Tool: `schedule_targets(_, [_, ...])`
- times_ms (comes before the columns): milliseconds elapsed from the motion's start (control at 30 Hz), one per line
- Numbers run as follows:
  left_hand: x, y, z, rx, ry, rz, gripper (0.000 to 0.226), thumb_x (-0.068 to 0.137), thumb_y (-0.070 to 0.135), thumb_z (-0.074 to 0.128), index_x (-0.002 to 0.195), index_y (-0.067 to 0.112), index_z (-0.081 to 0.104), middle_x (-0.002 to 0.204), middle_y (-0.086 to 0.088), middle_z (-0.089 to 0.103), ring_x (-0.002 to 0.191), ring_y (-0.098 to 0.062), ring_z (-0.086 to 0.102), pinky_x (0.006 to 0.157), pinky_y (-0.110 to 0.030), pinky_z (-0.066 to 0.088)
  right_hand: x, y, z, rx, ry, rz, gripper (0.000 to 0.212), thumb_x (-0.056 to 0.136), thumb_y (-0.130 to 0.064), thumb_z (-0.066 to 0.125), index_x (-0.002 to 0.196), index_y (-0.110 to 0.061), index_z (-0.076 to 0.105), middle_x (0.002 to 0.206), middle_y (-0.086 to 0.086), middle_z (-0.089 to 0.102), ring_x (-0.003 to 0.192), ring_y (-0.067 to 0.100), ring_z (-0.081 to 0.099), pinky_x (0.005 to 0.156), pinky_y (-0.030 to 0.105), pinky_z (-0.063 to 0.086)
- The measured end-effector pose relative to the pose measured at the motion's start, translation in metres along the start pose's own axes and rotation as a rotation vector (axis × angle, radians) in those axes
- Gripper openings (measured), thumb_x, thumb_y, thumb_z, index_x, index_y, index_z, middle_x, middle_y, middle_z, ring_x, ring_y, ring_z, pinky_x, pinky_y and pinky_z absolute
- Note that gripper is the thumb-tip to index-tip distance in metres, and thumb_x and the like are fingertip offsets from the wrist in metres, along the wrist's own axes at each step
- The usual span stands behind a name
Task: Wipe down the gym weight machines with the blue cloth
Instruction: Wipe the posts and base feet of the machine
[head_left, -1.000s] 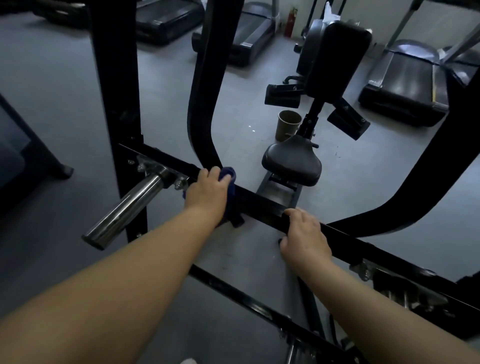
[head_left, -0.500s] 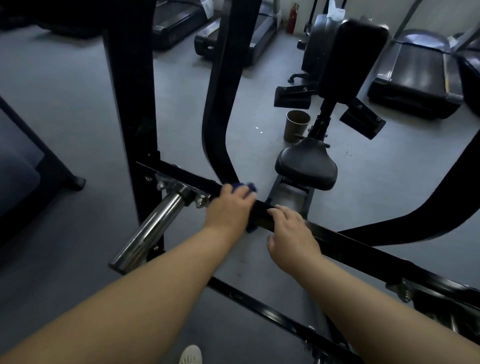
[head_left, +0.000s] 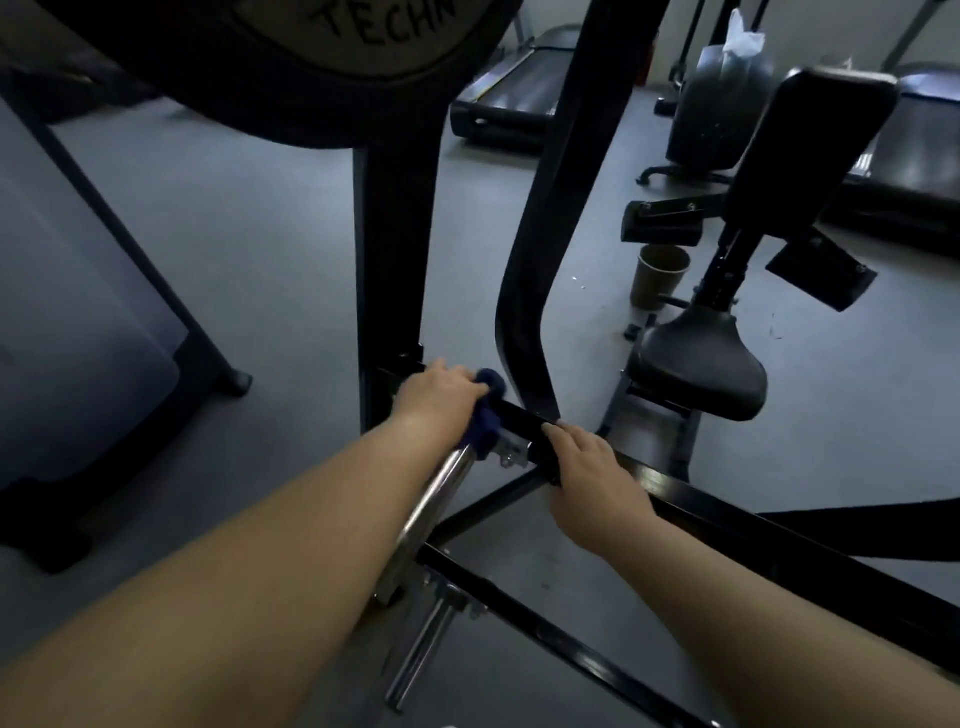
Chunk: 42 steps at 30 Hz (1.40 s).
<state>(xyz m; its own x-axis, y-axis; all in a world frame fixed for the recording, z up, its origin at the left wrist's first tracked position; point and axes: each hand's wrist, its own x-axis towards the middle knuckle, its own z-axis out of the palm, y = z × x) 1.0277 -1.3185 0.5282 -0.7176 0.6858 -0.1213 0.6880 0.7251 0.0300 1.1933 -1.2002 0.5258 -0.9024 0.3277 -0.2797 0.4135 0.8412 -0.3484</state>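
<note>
My left hand grips the blue cloth against the black crossbar of the weight machine, at its left end where the chrome weight peg joins the upright post. Part of the cloth hangs below my fingers over the peg's base. My right hand rests on the same crossbar just to the right, its fingers curled over the top edge. The machine's black seat and back pad stand beyond the bar.
A large weight plate hangs overhead at the top left. A brown paper cup stands on the grey floor beside the seat post. Treadmills line the far wall. A second chrome peg sticks out low on the lower frame bar.
My left hand has slid the cloth leftward along the crossbar to the peg's base. My right hand followed leftward along the bar. The view moved closer and lower.
</note>
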Motion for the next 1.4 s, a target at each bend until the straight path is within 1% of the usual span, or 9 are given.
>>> schedule_targets(100, [0.007,-0.036,0.004,-0.046,-0.002,-0.249,0.037,0.099,0.036,0.045,0.135,0.026,0.051,0.131,-0.007,0.043,0.109,-0.029,0.050,0.088,-0.036,0.043,0.012,-0.014,0.004,-0.070,-0.022,0.022,0.078,0.095,-0.017,0.053,0.157,-0.020,0.006,0.161,-0.008,0.008,0.147,0.018,0.010,0.112,0.035,0.033])
schedule_targets(233, [-0.008,-0.032,0.022,-0.035,0.057,0.154,0.061,0.094,0.011,0.055,0.149,0.029,0.035,0.156,0.003,0.027,0.130,-0.027,0.034,0.099,-0.038,0.044,0.017,-0.021,0.009,-0.173,-0.015,0.047,0.085,0.092,-0.020,0.060,0.157,-0.017,0.006,0.159,-0.003,0.010,0.144,0.021,0.017,0.106,0.033,0.042])
schedule_targets(300, [-0.001,-0.056,0.024,0.000,0.073,0.210,0.064,0.094,0.014,0.057,0.151,0.031,0.030,0.155,0.001,0.027,0.133,-0.027,0.034,0.101,-0.039,0.044,0.017,-0.021,0.010,-0.211,-0.023,0.041,0.086,0.091,-0.016,0.059,0.157,-0.016,0.003,0.160,-0.002,0.008,0.145,0.021,0.016,0.106,0.032,0.043])
schedule_targets(467, [0.003,-0.054,0.011,-0.076,0.087,-0.196,0.053,0.094,0.005,0.053,0.144,0.016,0.038,0.147,-0.007,0.035,0.129,-0.031,0.035,0.098,-0.041,0.042,0.021,-0.025,0.007,-0.213,-0.018,0.053,0.086,0.089,-0.011,0.059,0.156,-0.016,0.005,0.157,-0.002,0.013,0.141,0.022,0.020,0.099,0.031,0.048])
schedule_targets(667, [-0.011,-0.033,0.026,-0.047,0.142,0.318,0.064,0.093,0.005,0.054,0.149,0.029,0.036,0.155,0.007,0.033,0.133,-0.024,0.033,0.103,-0.039,0.043,0.019,-0.013,0.001,-0.110,-0.026,0.035,0.079,0.089,-0.011,0.056,0.156,-0.026,0.018,0.158,-0.011,0.016,0.143,0.016,0.020,0.105,0.036,0.043])
schedule_targets(833, [0.012,-0.058,0.018,-0.154,0.077,-0.035,0.056,0.087,0.006,0.058,0.138,0.029,0.051,0.143,0.003,0.046,0.120,-0.029,0.043,0.096,-0.041,0.045,0.008,0.008,0.006,0.237,0.220,0.077,0.046,0.094,-0.010,0.050,0.135,-0.028,0.056,0.145,-0.015,0.044,0.129,0.010,0.045,0.108,0.028,0.039])
schedule_targets(1033, [-0.013,0.018,0.041,-0.110,0.295,0.546,0.060,0.062,-0.004,0.074,0.119,0.016,0.070,0.119,-0.005,0.068,0.090,-0.035,0.064,0.067,-0.041,0.057,-0.029,0.044,0.028,0.254,0.479,0.266,0.041,0.093,-0.004,0.049,0.130,-0.017,0.059,0.139,-0.007,0.050,0.134,0.010,0.039,0.108,0.023,0.033])
schedule_targets(1233, [-0.015,0.054,0.048,-0.217,0.342,0.281,0.055,0.069,-0.004,0.069,0.121,0.015,0.069,0.124,-0.007,0.065,0.101,-0.039,0.059,0.077,-0.044,0.052,-0.070,0.089,0.040,0.191,0.582,0.464,0.051,0.089,-0.003,0.052,0.137,-0.019,0.052,0.150,-0.003,0.038,0.142,0.013,0.025,0.116,0.027,0.024])
schedule_targets(1400, [-0.033,0.129,0.056,-0.205,0.336,0.641,0.058,0.061,-0.004,0.078,0.116,0.016,0.072,0.118,-0.003,0.069,0.092,-0.030,0.065,0.067,-0.037,0.057,-0.101,0.120,0.035,0.126,0.516,0.495,0.061,0.087,-0.006,0.056,0.144,-0.021,0.043,0.154,-0.001,0.032,0.143,0.018,0.021,0.121,0.031,0.019])
